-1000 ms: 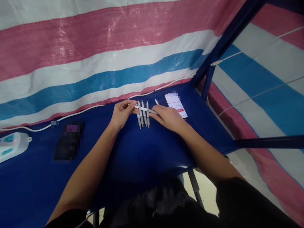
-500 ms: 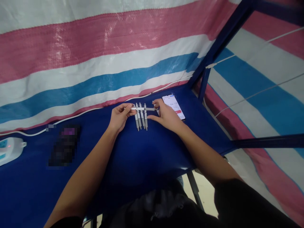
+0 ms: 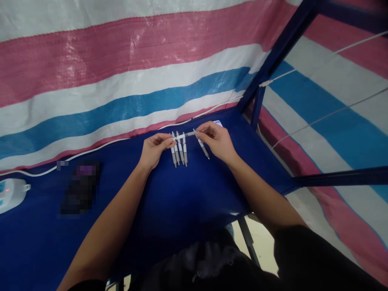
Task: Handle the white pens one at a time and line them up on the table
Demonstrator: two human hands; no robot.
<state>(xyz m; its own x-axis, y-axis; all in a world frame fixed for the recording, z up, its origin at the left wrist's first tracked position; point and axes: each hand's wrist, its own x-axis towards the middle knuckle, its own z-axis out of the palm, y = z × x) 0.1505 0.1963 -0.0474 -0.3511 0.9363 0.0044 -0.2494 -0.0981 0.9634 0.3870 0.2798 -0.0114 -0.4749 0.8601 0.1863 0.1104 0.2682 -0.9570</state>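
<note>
My left hand (image 3: pixel 156 149) is closed, its fingertips pinching one end of a white and grey pen (image 3: pixel 181 137). The pen's other end, the grey grip, is pinched by my right hand (image 3: pixel 216 141). A thin stretch shows between the white barrel and the grey grip; whether the two are fully apart I cannot tell. Under the held pen, several similar pens (image 3: pixel 180 155) lie side by side with their grey grips toward me. Another pen (image 3: pixel 204 150) lies slanted by my right fingers.
Behind my right hand, a phone (image 3: pixel 217 123) is mostly covered. A blurred dark object (image 3: pixel 79 190) and a white power strip (image 3: pixel 13 195) lie at the left of the blue tabletop (image 3: pixel 182 194). A white cable (image 3: pixel 91 152) runs along the back, below a striped sheet.
My right hand has closed on the grey grip of the pen, and a thin stretch now shows beside the barrel. The slanted pen has come into view, while the phone is now mostly hidden.
</note>
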